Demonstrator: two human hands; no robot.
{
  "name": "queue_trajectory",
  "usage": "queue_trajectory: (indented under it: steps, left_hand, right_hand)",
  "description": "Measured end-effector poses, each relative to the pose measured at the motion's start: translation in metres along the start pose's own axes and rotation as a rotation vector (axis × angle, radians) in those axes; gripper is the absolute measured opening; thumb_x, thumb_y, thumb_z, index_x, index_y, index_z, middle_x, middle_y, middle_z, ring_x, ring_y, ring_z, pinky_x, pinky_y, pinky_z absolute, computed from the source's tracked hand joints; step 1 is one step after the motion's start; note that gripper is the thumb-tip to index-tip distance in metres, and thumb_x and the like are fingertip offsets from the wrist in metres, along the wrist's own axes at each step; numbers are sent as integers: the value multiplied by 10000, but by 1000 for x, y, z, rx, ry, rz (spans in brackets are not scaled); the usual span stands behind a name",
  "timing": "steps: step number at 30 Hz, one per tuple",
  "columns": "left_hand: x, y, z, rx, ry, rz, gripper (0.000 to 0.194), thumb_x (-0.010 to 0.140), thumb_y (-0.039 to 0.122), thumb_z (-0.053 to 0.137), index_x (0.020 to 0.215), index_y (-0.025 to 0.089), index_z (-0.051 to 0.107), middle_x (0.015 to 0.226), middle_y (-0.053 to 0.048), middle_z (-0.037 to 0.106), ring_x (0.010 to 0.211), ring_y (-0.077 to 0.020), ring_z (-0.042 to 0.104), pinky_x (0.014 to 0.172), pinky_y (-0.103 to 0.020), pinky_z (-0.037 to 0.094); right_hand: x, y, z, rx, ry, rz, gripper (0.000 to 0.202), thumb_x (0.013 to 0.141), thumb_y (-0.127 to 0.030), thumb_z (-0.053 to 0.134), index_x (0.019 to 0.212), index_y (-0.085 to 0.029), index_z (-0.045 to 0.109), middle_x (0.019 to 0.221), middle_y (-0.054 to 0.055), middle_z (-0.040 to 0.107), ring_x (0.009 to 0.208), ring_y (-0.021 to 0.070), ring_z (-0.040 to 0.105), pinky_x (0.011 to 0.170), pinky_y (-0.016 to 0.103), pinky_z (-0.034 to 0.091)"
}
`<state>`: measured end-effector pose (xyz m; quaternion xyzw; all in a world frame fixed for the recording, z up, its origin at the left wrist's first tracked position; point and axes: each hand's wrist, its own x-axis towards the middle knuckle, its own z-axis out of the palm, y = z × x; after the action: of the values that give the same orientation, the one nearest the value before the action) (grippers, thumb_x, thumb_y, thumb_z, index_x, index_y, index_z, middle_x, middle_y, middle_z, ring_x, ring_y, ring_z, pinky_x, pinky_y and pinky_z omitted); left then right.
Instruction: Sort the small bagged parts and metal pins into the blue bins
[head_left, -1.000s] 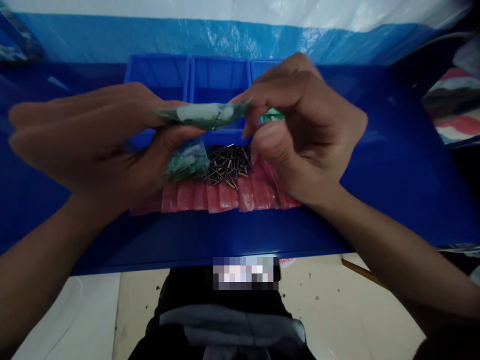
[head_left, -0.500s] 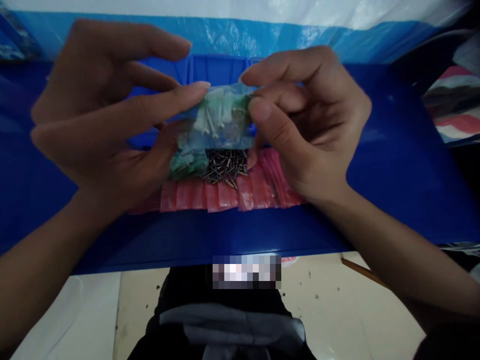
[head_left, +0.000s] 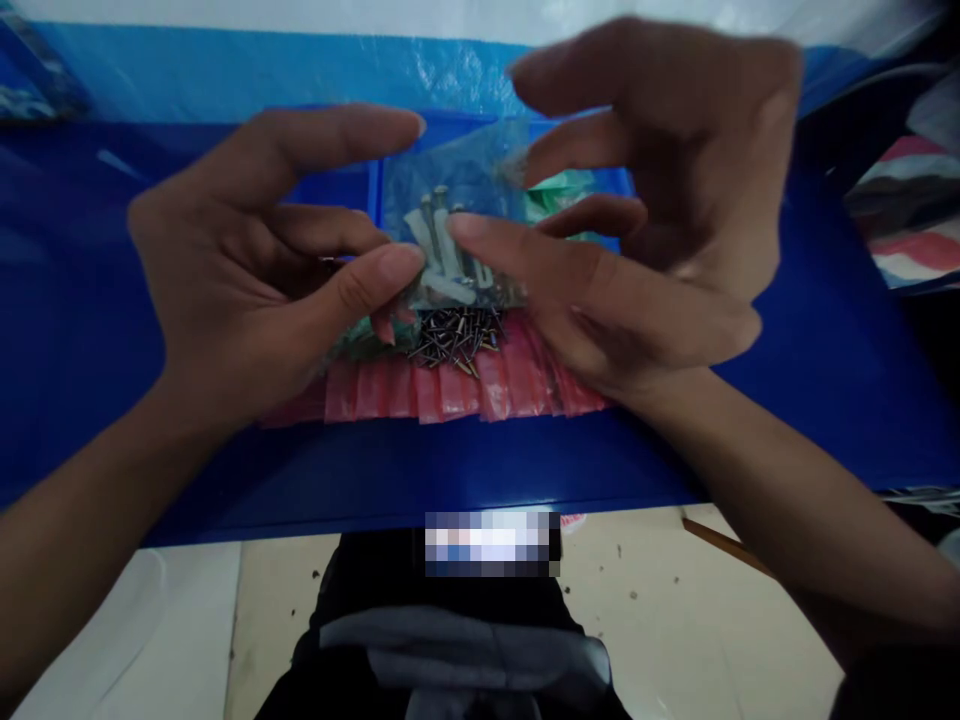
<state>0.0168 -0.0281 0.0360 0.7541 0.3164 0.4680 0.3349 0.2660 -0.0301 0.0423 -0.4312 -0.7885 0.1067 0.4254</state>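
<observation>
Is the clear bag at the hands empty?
No, pale pieces and metal screws show through the clear bag between the left hand and right hand.

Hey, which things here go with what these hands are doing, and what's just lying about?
Likely part of it:
clear bag with white pieces, gripped by left hand, touched by right hand
loose metal fasteners
pink packets
green packet beside the fasteners
blue bins

Probably just lying about:
brown strip, lower right
striped material, far right
</observation>
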Motion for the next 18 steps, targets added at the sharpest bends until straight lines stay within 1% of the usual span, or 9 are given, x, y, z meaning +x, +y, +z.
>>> queue_trajectory:
  steps: [1,3,5,7,9,12,13,16,18]
  left_hand:
    - [0,0,0,-4,-21,10,430,977,273,825,1387,287,697,787,112,737,679,-97,775,629,-203,663]
    - [-1,-1,0,28,-21,17,398,1022,308,763,1409,268,677,806,101,748,672,-103,777,625,-221,669]
    - [-2,-2,0,79,17,8,377,1050,336,722,1417,259,679,840,80,767,690,-100,781,631,-209,669]
    - [-3,-5,1,117,67,-1,337,1062,341,708,1384,240,710,823,60,771,742,-115,800,640,-189,664]
    - [-4,-7,2,118,107,13,305,1059,317,716,1348,223,736,789,51,768,766,-124,809,647,-179,658]
    - [-2,-8,3,53,144,1,262,1048,239,723,1306,222,764,793,42,789,677,-104,774,641,-200,662]
    - [-2,-8,3,24,154,3,255,1039,220,730,1291,230,773,800,36,796,645,-102,758,620,-210,661]
    - [0,-8,3,-20,193,9,233,1016,212,756,1235,276,801,798,22,803,595,-113,729,554,-233,654]
    - [1,-8,1,-14,209,2,226,1012,239,762,1221,316,805,793,19,801,577,-120,720,536,-241,653]
  right_hand:
    - [-2,2,0,-95,61,-115,286,1076,-600,601,1155,-398,788,1423,-128,710,1267,195,719,906,355,690]
    - [-6,10,1,-174,247,-483,223,1095,-497,596,1187,-436,790,1192,-122,808,1095,162,777,942,363,669]
    - [-7,20,2,-184,277,-436,184,1098,-417,635,1184,-418,797,1063,-97,824,1035,174,785,1053,405,628]
    - [-3,32,1,-126,300,-283,146,1086,-372,674,1107,-366,818,983,-63,818,999,185,778,1057,413,605]
    - [4,47,-2,-3,342,-168,117,1041,-416,744,1054,-321,812,937,-28,803,890,181,761,877,373,610]
    - [15,74,-11,157,390,-69,376,930,-605,822,1144,-306,742,1071,5,778,646,137,655,563,330,468]
    - [18,82,-14,173,406,-45,405,907,-635,828,1130,-313,723,1069,1,765,614,129,628,537,328,441]
    - [23,102,-24,155,429,16,289,876,-572,859,1021,-354,736,742,-42,707,583,157,620,538,335,455]
    - [22,106,-28,77,443,18,365,855,-450,880,1192,-379,760,749,-49,746,615,173,648,557,338,468]
